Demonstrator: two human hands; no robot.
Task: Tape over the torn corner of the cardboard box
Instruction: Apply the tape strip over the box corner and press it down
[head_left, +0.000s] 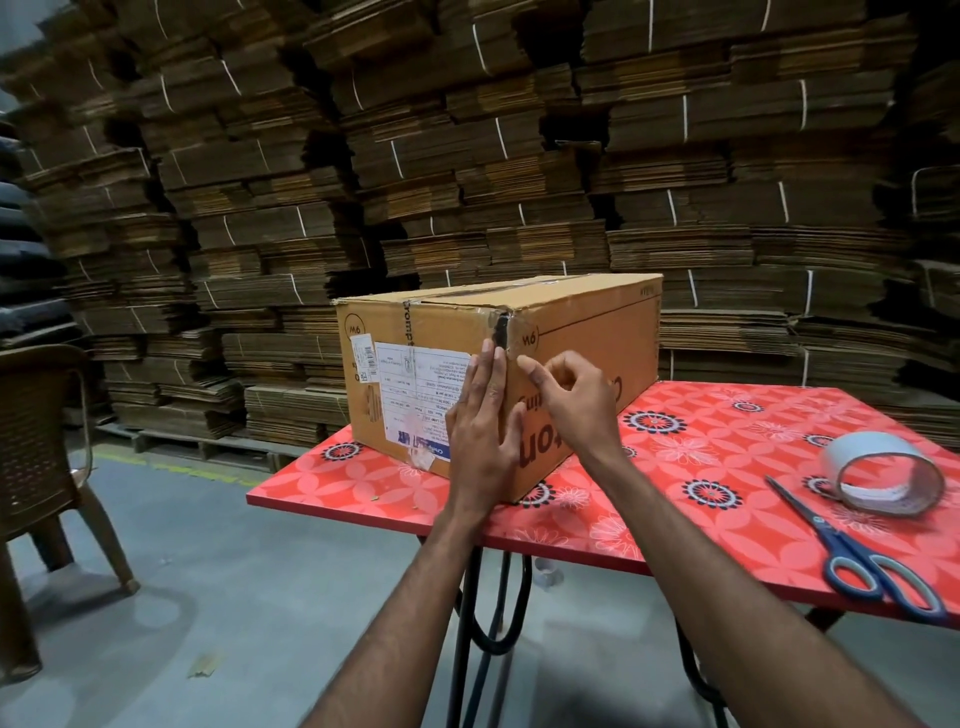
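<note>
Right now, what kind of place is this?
Probably a cardboard warehouse: tied bundles of flattened cartons stacked high behind the table, a bare concrete floor, and a wooden pallet under one stack.

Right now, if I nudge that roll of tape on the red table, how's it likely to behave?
The roll of tape seems to lie tilted with its open core facing you, so it may rock or roll. It looks like a thin, hollow ring, so probably light and easy to slide on the glossy-looking table. The scissors lying beside it might stop it rolling that way.
</note>
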